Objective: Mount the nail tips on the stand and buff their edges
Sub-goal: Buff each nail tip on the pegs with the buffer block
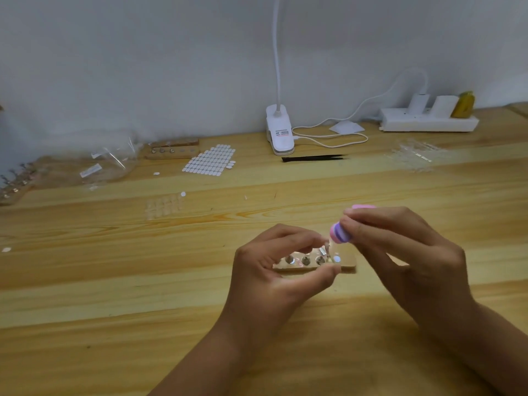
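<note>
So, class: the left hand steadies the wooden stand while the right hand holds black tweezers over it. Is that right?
Not quite. The left hand does steady the wooden stand, but the right hand holds a pink and purple buffer over it; the black tweezers lie on the table by the lamp clip, as the head view shows.

a wooden stand (349,266) lies flat on the table (143,281), metal pegs (305,260) on top. a pink-and-purple buffer (339,233) tilts just above it.
</note>
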The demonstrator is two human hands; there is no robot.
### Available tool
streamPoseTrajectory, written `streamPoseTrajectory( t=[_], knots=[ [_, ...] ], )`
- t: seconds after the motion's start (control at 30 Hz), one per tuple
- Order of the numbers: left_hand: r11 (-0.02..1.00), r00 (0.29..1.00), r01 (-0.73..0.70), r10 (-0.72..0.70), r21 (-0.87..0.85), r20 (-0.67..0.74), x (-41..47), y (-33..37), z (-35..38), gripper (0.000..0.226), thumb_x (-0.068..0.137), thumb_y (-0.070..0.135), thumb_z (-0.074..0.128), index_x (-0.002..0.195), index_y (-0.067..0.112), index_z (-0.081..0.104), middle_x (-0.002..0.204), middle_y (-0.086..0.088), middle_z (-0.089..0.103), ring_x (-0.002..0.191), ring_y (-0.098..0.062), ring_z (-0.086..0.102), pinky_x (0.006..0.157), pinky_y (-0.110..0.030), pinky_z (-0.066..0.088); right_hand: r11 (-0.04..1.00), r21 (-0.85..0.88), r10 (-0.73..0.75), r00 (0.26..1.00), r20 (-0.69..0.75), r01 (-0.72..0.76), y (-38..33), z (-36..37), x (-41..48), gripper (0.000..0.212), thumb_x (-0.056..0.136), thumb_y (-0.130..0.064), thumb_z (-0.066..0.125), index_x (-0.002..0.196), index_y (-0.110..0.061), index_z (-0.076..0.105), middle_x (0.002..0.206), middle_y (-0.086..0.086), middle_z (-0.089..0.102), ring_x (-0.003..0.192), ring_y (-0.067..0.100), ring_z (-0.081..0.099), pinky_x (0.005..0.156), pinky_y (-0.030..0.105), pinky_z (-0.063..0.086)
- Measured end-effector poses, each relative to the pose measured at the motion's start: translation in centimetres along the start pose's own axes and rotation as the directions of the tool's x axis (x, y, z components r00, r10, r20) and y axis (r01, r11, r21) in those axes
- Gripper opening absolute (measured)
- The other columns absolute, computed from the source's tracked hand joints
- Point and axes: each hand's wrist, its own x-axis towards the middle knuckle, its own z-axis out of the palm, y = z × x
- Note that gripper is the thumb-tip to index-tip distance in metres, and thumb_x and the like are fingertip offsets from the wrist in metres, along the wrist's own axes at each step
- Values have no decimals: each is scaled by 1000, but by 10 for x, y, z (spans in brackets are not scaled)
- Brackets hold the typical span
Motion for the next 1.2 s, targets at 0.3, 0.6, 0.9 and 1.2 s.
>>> streamPoseTrajectory(
  t=[0.3, 0.6, 0.9, 1.2],
  knots=[
    [999, 1000, -16, 15, 32, 16, 2, -2, 1, 28, 73, 3, 82, 98, 15, 78, 94, 4, 73, 93, -20, 69, 80, -36, 54, 999, 5, -54, 995, 81, 54, -5, 8, -4, 41, 80, 12, 69, 119, 0, 65, 116, 14, 68, 107, 26, 66, 98, 35, 50],
    [994, 999, -32, 33, 100, -1, 0, 1, 0, 29, 71, 3, 82, 97, 15, 78, 93, 5, 73, 92, -17, 69, 79, -37, 54, 996, -58, -57, 994, 94, 63, -6, 7, -3, 36, 82, 8, 69, 117, 0, 67, 114, 15, 69, 105, 28, 67, 97, 37, 51],
    [989, 998, -33, 41, 143, -52, -1, 1, -1, 26, 65, 10, 85, 88, 20, 77, 88, 13, 70, 86, -9, 68, 76, -18, 49, 992, -116, 58, 998, 14, -56, -1, 6, 3, 27, 86, 1, 69, 112, -4, 72, 112, 0, 68, 103, 18, 66, 96, 30, 50],
    [991, 999, -24, 29, 135, -36, 0, 0, -1, 34, 66, 6, 86, 97, 19, 77, 92, 11, 71, 89, -12, 68, 76, -22, 51, 843, 358, 272, 893, 358, -401, -12, 2, 5, 24, 100, -12, 51, 117, -22, 65, 99, -13, 68, 89, 13, 65, 88, 18, 49]
  ],
)
